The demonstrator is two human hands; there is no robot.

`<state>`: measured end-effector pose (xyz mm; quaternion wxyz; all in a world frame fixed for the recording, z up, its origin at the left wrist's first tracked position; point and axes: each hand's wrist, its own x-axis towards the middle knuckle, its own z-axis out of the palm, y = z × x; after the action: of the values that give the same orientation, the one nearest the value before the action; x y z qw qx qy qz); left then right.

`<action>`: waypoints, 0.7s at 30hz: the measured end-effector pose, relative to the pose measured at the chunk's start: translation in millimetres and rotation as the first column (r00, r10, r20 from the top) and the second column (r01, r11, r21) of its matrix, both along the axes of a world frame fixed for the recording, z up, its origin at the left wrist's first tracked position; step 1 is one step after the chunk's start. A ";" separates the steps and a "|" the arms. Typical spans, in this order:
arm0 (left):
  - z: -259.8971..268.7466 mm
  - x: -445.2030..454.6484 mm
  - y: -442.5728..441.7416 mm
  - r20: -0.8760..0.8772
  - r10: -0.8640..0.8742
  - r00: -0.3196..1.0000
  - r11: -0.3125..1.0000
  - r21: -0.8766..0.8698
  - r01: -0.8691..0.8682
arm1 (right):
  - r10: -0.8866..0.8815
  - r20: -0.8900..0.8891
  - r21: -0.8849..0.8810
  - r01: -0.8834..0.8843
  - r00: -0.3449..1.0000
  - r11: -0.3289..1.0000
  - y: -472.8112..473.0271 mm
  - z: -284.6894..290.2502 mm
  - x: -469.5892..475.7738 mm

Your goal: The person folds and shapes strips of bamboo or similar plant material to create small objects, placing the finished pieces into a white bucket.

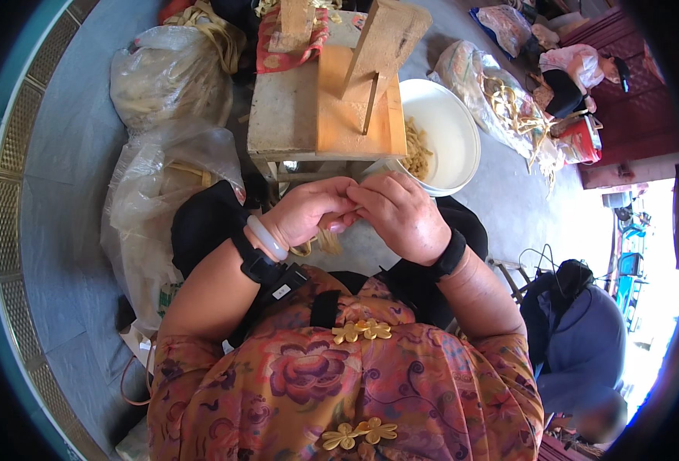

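Note:
My left hand and my right hand meet in front of me, just below the near edge of a low table. Between their pinched fingertips is a small, thin, pale piece, mostly hidden by the fingers. Pale flat strips show beneath my left hand; whether they join the held piece I cannot tell. Beyond my hands, a wooden board lies on the table, bearing an upright wooden block with a thin dark rod leaning at it. A white plastic bucket beside the table holds small tan pieces.
Clear plastic bags of pale strips stand left of the table. Another filled bag lies at the upper right, near a seated person and a red bucket. Another person is close by at the lower right.

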<state>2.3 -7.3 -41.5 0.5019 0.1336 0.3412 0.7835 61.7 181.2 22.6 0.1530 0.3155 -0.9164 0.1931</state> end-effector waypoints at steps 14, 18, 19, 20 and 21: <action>-3.4 -12.6 0.2 0.067 0.159 0.985 0.980 0.108 -0.165 | 0.029 0.044 -0.082 -0.025 0.999 0.996 10.7 -34.2 16.1; 3.7 -3.7 2.8 -0.273 0.194 0.942 0.973 -0.066 -0.219 | 0.112 0.378 -0.441 0.072 0.919 0.895 -16.6 -42.1 25.6; 3.6 -3.3 0.4 -0.308 0.172 0.936 0.972 -0.104 -0.213 | 0.116 0.402 -0.464 0.093 0.908 0.881 -19.0 -41.6 25.7; -5.8 -7.2 0.6 -0.410 0.128 0.903 0.971 -0.134 -0.199 | 0.121 0.425 -0.486 0.113 0.897 0.866 -20.4 -41.5 26.4; -15.7 -5.5 3.8 -0.572 0.162 0.804 0.953 -0.120 -0.278 | 0.103 0.440 -0.490 0.142 0.892 0.860 -20.3 -43.0 25.7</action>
<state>-3.2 -3.5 -57.2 0.2970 0.2641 0.5614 0.7259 87.4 160.9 -20.4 0.0159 0.2006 -0.8455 0.4946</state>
